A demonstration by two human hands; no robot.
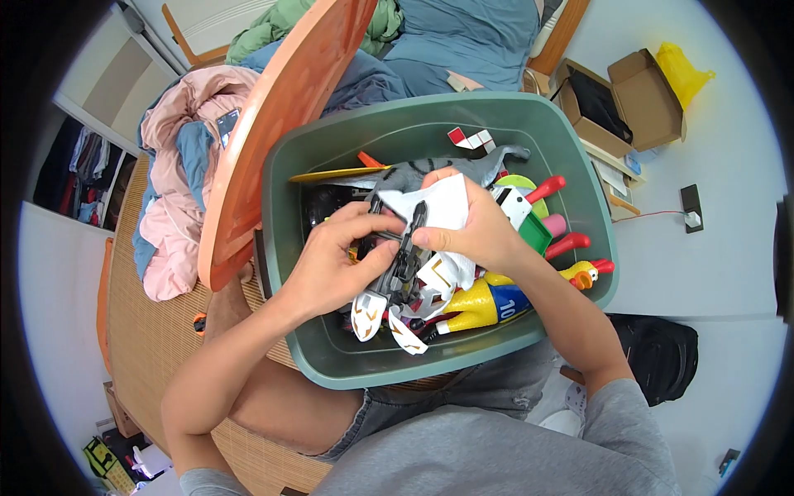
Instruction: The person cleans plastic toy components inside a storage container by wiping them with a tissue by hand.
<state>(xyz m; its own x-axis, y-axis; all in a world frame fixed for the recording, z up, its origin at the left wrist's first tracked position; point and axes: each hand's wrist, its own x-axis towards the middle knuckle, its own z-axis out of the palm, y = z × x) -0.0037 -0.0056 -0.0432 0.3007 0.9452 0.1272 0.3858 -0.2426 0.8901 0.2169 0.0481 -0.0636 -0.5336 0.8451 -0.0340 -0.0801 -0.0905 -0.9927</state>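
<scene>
Over a green plastic bin [331,368], both hands are on a black and white jointed toy figure [404,269]. Its white panels carry gold marks and hang at the lower end. My left hand [347,252] has its thumb and fingers closed on the figure's black part. With thumb and fingers, my right hand [480,223] grips a white piece [438,202] at the figure's top; whether it is cloth or plastic I cannot tell. Below the hands lie a grey striped toy animal [413,175] and a yellow rubber chicken [473,306] with a blue number 10 shirt.
Leaning on the bin's left side is an orange lid [281,124]. Red-handled toys [569,245] and a red and white folding block toy [471,140] are in the bin. Pink bedding [186,182], an open cardboard box [649,99] and a black bag [657,355] surround it.
</scene>
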